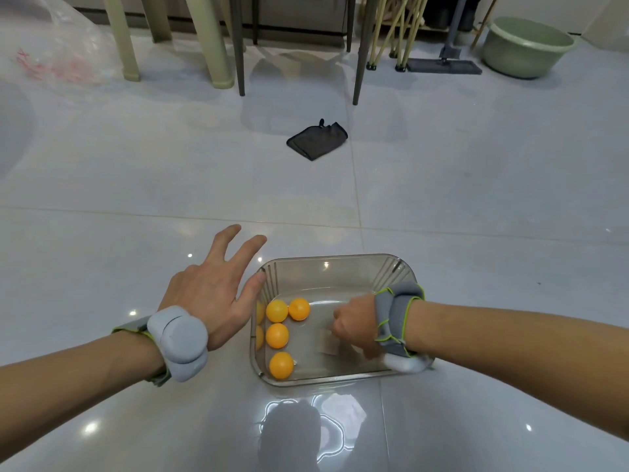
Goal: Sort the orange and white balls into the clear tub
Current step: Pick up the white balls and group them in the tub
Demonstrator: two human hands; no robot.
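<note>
**A:** What lies around the work area?

**B:** A glossy pale tiled floor [442, 185] fills the frame. A dark folded cloth [316, 140] lies on it just above centre, well apart from everything else. Along the top edge stand pale green furniture legs [218, 46] and dark metal legs [240, 46]. A crumpled clear plastic bag [51, 39] sits in the upper left corner. In the upper right are a flat mop head [442, 65] and a pale green basin [526, 46].

**A:** Does anything block the view of the tub?

**B:** Partly. The right hand [354, 323] reaches down inside the clear tub [326, 264], covering its right half. A grey wrist strap [396, 318] with lime trim crosses the tub's right rim.

**A:** Where is the tub, and what does it hold?

**B:** It sits on the floor at lower centre. Orange balls [277, 335] cluster along its left side; four show fully, and two more show through the left wall. No white ball is visible.

**A:** How are the hands placed?

**B:** The left hand [214, 294] is at the tub's left edge, spread wide and holding nothing, its thumb touching the rim near the top left corner. It wears a bulky grey wrist device [180, 342]. The right hand is curled downward with fingers gathered. It is blurred, so I cannot tell whether it grips anything. The orange balls lie between the two hands.
</note>
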